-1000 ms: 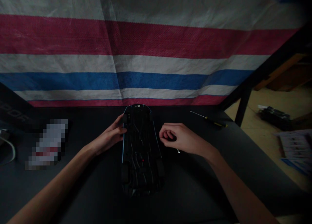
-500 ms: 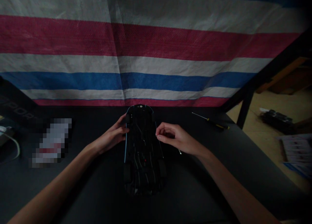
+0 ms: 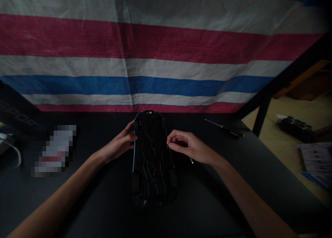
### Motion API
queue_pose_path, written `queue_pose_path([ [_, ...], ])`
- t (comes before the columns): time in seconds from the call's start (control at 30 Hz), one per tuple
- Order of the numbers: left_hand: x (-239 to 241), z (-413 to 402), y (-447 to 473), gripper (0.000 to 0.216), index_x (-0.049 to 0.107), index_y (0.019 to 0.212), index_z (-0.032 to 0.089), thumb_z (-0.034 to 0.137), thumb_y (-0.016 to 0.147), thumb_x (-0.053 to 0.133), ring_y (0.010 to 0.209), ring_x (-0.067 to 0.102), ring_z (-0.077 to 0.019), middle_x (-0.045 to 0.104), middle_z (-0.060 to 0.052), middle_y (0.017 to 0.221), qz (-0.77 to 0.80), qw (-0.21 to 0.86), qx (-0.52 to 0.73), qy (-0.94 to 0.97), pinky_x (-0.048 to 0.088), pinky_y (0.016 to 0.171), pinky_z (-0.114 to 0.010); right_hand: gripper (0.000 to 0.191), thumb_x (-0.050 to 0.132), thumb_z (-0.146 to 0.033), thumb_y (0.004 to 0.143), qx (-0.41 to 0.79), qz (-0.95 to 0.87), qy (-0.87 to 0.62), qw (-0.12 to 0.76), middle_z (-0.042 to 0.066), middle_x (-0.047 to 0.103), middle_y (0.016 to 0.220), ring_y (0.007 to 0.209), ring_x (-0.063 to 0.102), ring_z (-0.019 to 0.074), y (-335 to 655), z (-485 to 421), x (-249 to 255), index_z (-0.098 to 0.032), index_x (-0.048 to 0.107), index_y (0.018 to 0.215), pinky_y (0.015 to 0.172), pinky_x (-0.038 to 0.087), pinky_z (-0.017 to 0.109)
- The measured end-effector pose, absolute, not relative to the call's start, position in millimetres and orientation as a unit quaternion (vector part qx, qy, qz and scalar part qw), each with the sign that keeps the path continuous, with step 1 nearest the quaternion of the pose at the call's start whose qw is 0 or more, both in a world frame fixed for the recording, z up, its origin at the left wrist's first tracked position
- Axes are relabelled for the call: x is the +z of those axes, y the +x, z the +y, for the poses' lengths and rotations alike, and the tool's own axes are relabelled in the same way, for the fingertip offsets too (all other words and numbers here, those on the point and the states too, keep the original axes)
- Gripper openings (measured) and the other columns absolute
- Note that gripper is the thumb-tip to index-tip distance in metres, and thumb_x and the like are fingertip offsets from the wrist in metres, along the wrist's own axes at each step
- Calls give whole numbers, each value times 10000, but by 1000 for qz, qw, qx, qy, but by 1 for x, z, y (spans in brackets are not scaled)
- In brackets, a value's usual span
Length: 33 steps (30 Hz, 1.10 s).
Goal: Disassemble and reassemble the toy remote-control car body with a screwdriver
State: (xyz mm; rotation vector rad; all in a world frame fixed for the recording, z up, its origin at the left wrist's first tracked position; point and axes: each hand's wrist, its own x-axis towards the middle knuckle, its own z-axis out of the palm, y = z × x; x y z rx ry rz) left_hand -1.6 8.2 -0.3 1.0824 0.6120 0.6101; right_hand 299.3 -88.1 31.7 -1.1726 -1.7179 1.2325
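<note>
Makeshift work corner, tbh, home room or small workshop, can't tell which. Striped plastic sheet (image 3: pixel 160 44) hung across whole top of frame like cheap partition. Plain dark table (image 3: pixel 261 169) below, upturned toy car (image 3: pixel 153 155) mid-frame, screwdriver (image 3: pixel 227 130) right of center, so kinda tinkering bench. Cable (image 3: pixel 18 154) at left edge. Right side: pale floor (image 3: pixel 268 127) with printed stuff (image 3: pixel 315 156) lying around. Pretty dim lighting too.

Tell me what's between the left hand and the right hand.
In the head view, an upside-down model car lies between the left hand and the right hand, its underside showing.
</note>
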Motion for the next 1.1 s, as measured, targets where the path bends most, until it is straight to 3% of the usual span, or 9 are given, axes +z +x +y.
queue_pose_path([
  [0.23,-1,9,-1,797,349,1650,351,226,935,677,1200,630,-265,631,-83,1457,284,772,283,494,502,1020,-414,223,781,-418,952,473,-662,-463,353,-21,615,867,793,565,140,296,-91,31,-222,687,1002,756,453,295],
  [0.5,1,9,-1,797,344,1652,346,226,937,674,1178,645,-255,621,-84,1482,285,770,280,498,516,998,-396,236,703,-456,1008,477,-665,-455,351,-16,609,890,819,549,147,293,-89,26,-222,669,1020,766,432,293],
  [0.7,0,10,-2,785,340,1658,363,231,955,663,1181,654,-253,624,-82,1487,285,765,278,506,518,1007,-390,262,689,-474,1011,538,-618,-438,372,-42,529,835,739,481,127,290,-86,21,-238,599,1077,684,380,277],
  [0.87,-2,12,-4,800,319,1672,376,254,960,662,1230,650,-276,607,-87,1519,293,765,271,505,515,1028,-417,391,770,-510,934,613,-541,-430,383,-57,485,823,670,404,109,285,-87,21,-257,559,1145,614,319,268],
  [1.1,-1,12,-6,823,311,1678,373,294,950,686,1300,636,-302,587,-90,1562,315,759,264,505,516,1064,-428,497,835,-593,842,626,-527,-427,386,-62,452,765,660,393,107,283,-85,26,-236,494,903,611,305,279],
])
